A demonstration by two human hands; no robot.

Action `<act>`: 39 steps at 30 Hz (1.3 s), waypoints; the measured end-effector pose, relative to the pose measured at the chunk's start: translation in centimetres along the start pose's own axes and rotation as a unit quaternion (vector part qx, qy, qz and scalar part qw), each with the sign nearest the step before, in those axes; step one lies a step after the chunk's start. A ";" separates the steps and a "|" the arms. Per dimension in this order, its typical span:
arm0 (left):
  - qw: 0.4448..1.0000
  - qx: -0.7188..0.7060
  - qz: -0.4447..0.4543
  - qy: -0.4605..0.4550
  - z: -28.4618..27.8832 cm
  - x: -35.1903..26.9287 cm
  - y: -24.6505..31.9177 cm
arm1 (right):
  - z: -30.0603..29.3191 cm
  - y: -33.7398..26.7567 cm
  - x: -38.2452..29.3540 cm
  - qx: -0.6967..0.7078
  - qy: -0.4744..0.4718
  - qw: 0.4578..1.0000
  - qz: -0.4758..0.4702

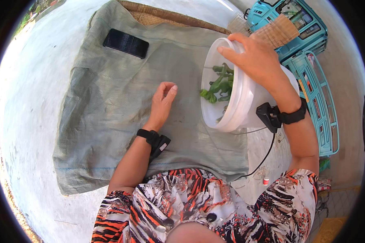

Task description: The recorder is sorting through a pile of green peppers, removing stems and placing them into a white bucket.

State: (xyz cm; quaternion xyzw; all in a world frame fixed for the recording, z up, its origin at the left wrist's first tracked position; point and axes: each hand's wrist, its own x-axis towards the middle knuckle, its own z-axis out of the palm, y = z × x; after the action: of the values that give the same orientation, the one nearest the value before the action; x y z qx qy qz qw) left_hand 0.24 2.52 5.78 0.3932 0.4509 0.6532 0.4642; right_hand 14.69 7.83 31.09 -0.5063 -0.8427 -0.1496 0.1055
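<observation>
My right hand [254,57] grips the rim of a white plastic bucket [246,100], thumb inside the mouth and fingers over the edge. The bucket is tilted, its mouth facing left towards the middle of the cloth. Several green peppers [222,86] lie inside against its wall. My left hand [164,97] is held over the grey-green woven sheet [115,100], fingers curled and thumb near the index finger, with no object visible in it. Each of my wrists bears a black strap with a small device.
A black smartphone [126,43] lies on the sheet's upper left. The brown edge of a woven tray [176,15] shows beyond the sheet. At right stand a turquoise vehicle [318,100] and a woven basket-like object [276,32]. A small red-and-white cap [265,181] lies on the concrete floor.
</observation>
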 end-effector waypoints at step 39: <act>0.923 0.275 0.262 -0.070 0.3 -0.7 0.4 | -2.8 -1.7 7.3 0.151 -0.193 0.969 -0.031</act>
State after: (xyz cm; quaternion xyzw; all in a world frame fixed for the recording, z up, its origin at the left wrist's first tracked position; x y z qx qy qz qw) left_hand 0.59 1.82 6.22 0.6537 0.4601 0.5729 0.1809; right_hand 9.88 12.09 35.91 -0.4770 -0.8755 0.0767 0.0112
